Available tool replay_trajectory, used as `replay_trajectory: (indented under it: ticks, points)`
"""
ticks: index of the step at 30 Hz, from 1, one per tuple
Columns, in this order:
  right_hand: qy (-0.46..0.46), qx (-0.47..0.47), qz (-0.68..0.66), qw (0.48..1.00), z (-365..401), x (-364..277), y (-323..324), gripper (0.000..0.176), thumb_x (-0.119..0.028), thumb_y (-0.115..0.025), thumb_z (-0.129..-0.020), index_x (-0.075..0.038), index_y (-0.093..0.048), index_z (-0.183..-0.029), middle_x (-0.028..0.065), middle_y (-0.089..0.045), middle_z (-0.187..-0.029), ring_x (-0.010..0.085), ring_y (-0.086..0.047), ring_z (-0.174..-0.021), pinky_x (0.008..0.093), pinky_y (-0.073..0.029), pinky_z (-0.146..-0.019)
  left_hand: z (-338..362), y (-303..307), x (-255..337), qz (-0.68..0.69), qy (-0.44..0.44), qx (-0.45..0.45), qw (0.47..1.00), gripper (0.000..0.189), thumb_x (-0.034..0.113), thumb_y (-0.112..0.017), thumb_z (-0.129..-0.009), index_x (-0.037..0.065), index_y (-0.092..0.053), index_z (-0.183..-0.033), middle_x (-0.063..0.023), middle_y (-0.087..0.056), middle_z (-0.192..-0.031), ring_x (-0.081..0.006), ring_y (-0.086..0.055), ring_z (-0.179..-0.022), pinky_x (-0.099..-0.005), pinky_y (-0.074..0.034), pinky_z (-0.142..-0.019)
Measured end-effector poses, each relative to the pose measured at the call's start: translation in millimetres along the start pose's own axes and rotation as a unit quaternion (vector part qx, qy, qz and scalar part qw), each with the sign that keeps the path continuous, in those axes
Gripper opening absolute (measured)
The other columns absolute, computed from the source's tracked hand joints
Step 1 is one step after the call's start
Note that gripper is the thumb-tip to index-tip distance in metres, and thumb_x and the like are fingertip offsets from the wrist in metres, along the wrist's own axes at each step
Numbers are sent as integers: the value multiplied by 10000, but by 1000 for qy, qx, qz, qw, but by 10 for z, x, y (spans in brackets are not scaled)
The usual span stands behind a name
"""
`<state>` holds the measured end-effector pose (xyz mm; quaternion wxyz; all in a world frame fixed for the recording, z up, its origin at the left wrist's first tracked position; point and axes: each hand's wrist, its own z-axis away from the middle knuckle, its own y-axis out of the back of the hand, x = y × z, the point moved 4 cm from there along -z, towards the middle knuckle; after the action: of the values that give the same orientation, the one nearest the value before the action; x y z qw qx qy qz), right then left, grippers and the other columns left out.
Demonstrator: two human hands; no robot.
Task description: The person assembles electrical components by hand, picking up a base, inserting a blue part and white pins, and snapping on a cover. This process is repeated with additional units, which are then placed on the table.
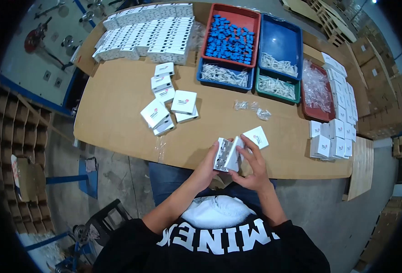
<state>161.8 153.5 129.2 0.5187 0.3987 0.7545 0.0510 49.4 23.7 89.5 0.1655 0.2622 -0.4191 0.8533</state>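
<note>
Over the table's near edge, my two hands hold a white square case [232, 157] that stands apart like an opened book. My left hand [205, 169] grips its left part, whose inner side shows grey parts. My right hand [255, 169] has its fingers and thumb around the white right part. Right behind my right hand lies a white square piece with a small red mark [257, 137]. Small clear plastic bags [263, 113] rest farther back. To the left are several loose white boxes [184, 101], some stacked.
Rows of white boxes [146, 41] stand at the back left. A red tray [258, 34] holds blue pieces; blue [280, 38] and green trays [278, 97] hold white plugs. Clear bags fill another red tray [306, 108]. White boxes [339, 129] are stacked at the right.
</note>
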Motion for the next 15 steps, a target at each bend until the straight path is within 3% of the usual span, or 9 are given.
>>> replay_trajectory:
  ticks: [2, 3, 6, 15]
  points:
    - [6, -66, -12, 998, -58, -62, -129, 716, -126, -887, -719, -42, -661, -1393, 274, -531, -1542, 431, -549, -1415, 501, -466, -1150, 11, 45, 15, -30, 0, 33, 999, 633, 602, -321, -1133, 148, -495, -1538, -78, -677, -1313, -189, -705, -1146, -373, -579, -965]
    - [7, -69, -14, 998, -100, -109, -163, 698, -122, -885, -741, -100, -678, -1407, 224, -542, -1546, 411, -572, -1386, 480, -491, -1122, 14, 66, 21, -30, -1, 33, 999, 633, 602, -321, -1133, 148, -495, -1538, -78, -677, -1313, -189, -705, -1146, -373, -579, -965]
    - [1, -83, -16, 996, -93, -70, -233, 720, -118, -892, -734, -93, -674, -1420, 238, -536, -1557, 409, -546, -1426, 486, -454, -1164, 20, 165, 18, -18, -4, 29, 999, 657, 646, -368, -1110, 152, -504, -1521, -79, -650, -1377, -212, -637, -1272, -413, -509, -1067]
    - [-13, -84, -4, 996, 22, 21, -289, 702, -124, -890, -757, -108, -675, -1425, 224, -520, -1581, 401, -542, -1431, 484, -452, -1166, -41, 287, -83, -45, -3, 40, 998, 677, 654, -356, -1109, 129, -508, -1510, -105, -656, -1366, -235, -680, -1219, -410, -563, -1011]
